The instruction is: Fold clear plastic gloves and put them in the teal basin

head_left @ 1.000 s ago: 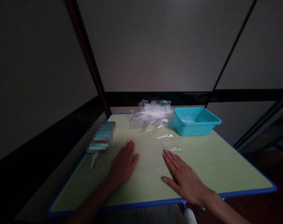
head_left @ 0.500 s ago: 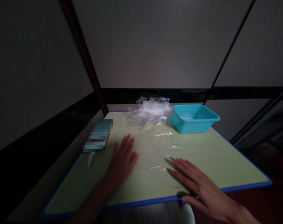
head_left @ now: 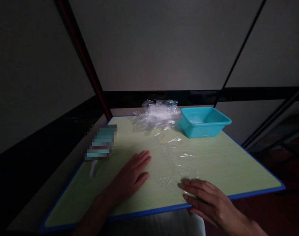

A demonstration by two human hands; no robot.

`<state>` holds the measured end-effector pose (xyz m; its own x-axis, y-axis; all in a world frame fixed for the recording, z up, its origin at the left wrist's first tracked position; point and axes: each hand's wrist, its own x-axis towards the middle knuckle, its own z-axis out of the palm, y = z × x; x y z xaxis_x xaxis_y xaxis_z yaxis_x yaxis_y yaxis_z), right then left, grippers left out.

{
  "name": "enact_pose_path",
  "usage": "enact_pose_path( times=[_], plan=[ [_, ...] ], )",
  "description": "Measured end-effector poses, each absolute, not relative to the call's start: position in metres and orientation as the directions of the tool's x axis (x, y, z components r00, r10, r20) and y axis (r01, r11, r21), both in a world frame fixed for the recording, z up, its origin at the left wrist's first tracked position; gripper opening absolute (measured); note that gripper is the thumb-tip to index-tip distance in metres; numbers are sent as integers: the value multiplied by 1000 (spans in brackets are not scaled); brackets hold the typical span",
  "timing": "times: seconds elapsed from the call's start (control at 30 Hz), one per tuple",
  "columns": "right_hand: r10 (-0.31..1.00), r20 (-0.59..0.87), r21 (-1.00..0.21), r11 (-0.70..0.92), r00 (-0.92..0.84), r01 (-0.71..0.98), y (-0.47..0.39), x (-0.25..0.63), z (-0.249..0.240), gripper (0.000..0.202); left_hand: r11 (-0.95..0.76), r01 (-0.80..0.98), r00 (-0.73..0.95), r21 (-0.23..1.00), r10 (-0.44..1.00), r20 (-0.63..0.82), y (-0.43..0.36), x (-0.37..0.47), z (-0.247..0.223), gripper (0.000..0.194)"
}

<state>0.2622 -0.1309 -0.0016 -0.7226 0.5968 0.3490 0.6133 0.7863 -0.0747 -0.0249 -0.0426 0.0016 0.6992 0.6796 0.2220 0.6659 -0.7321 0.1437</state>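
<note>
Clear plastic film (head_left: 167, 164) lies spread on the table (head_left: 240, 167), between and under the two hands, its near right part wrinkled at the right fingertips. Right hand (head_left: 210, 200): fingers bent and drawn close to each other over the film's near edge, by the table's blue border; cannot tell if it pinches film or only rests on it. Left hand (head_left: 129, 178): laid palm down, fingers extended and nearly side by side, thumb apart, no grasp seen; it seems to steady the sheet.

Just changed: right fingers, fanned out half a second ago, are now gathered in at the near corner, and a creased loop shows beside them. Judgement: handling has gone from pressing flat to working the edge, at the cost of some smoothness there.

Vs. one second ago: both hands were flat, right one farther up the sheet; it has since come back toward the person. Left fingers now angle more to the right.

Farther out, same spots on the table: crumpled plastic heap (head_left: 159, 116) at the back, touching or just beside the turquoise tub (head_left: 203, 132); pixelated item (head_left: 100, 144) at left, contents unreadable.
</note>
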Motion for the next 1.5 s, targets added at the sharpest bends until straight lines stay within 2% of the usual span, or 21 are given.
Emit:
enact_pose_path(
  times=[0.3,0.43,0.53,0.63,0.7,0.8,0.87,0.97,1.17,1.5],
  plan=[
    [690,380,-318,723,-617,613,-136,257,1,35,-717,681,694,148,697,183,-51,-30,1,48],
    [676,394,-349,737,-623,579,-138,259,4,29,-749,651,735,125,663,145,-58,-38,4,48],
    [705,398,-420,709,-587,567,-136,259,11,23,-775,619,761,126,632,147,-65,-47,4,55],
    [713,467,-466,701,-523,540,-131,255,23,19,-777,616,757,127,629,177,-72,-52,3,60],
    [709,521,-472,703,-475,532,-127,250,30,19,-758,641,728,121,651,216,-74,-53,1,55],
    [705,593,-492,700,-389,518,-119,246,37,18,-717,684,655,130,684,322,-75,-53,-1,37],
    [702,633,-499,693,-328,521,-115,246,39,17,-698,698,598,161,691,406,-73,-54,0,29],
    [695,670,-482,674,-260,559,-109,248,45,15,-653,713,485,253,721,495,-70,-57,7,28],
    [664,731,-469,659,-161,588,-98,255,65,9,-542,696,294,472,814,501,-64,-51,44,24],
    [607,786,-562,627,114,539,-100,262,109,9,-581,623,245,523,781,575,-68,-31,96,20]
  ],
)
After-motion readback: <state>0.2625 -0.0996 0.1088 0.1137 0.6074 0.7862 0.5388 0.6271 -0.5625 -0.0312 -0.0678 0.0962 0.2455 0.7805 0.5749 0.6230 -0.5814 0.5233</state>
